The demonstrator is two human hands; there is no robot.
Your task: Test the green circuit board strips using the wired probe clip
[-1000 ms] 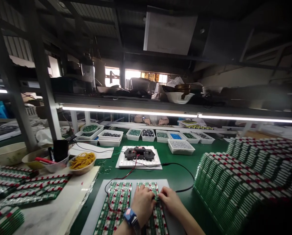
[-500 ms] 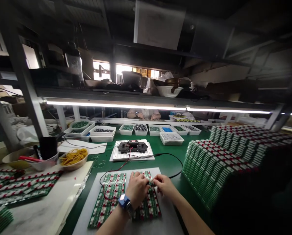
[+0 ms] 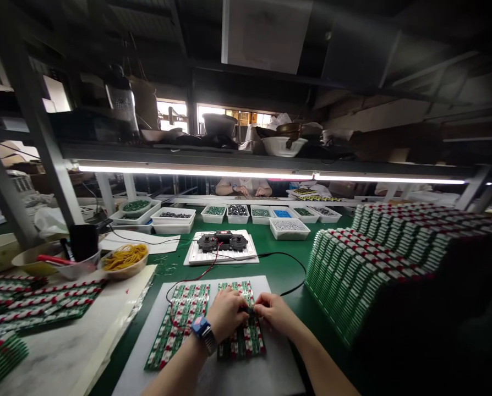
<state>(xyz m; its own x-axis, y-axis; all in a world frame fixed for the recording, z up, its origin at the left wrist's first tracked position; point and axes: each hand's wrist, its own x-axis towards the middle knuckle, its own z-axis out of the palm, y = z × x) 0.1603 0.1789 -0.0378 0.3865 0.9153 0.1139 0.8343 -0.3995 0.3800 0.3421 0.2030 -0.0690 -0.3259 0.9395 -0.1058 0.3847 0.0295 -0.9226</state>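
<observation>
Two panels of green circuit boards with white and red parts lie side by side on a pale mat. My left hand is over the upper middle of the right panel, fingers bent and closed near its right edge. Close beside it, my right hand pinches at that same edge, thumb and forefinger together. Whatever sits between the fingertips is too small and dark to make out. The left panel lies left of my left hand; a thin red wire loops over it towards my left wrist.
A black device on a white tray sits behind the mat, its black cable curving right. Tall stacks of boards stand at right. Parts trays line the back. Left are rubber bands and more boards. A co-worker's hands show beyond.
The view has shifted slightly. Both hands stay at the right panel's edge, with the left fingers a little lower and more curled. The panels have not visibly moved on the mat.
</observation>
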